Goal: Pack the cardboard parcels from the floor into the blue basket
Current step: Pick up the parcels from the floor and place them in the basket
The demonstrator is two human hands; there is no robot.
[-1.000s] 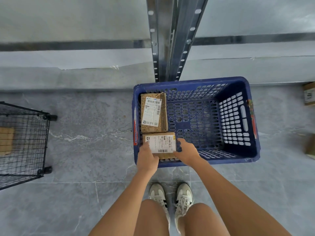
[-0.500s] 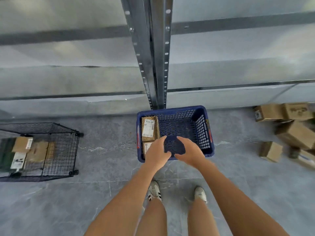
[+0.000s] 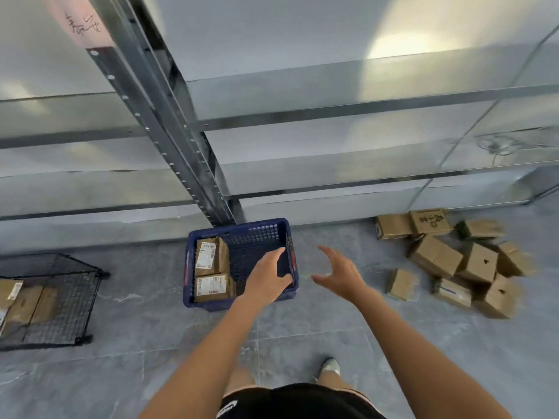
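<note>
**Both hands empty above the blue basket**

The left hand [image 3: 266,278] is released, fingers loosely straight and holding nothing, over the right half of the blue basket [image 3: 202,304], which stands on the floor [image 3: 151,343] beneath it. To the left of that hand, two labelled parcels [image 3: 208,257] lie flat inside the basket against its left wall, one behind the other, white labels up. The right hand [image 3: 340,275] is likewise released and empty, fingers spread and thumb out, above the floor just beyond the basket's right rim. Well to the right of it, a heap of parcels [image 3: 438,257] lies on the floor at the foot of the metal shelving [image 3: 181,158]. A small parcel [image 3: 400,284] sits slightly apart, on the side of the heap nearest the right hand. Far to the left of both hands stands a wire cage [image 3: 69,297] with cardboard inside. One shoe [image 3: 331,365] shows below the right forearm
</note>
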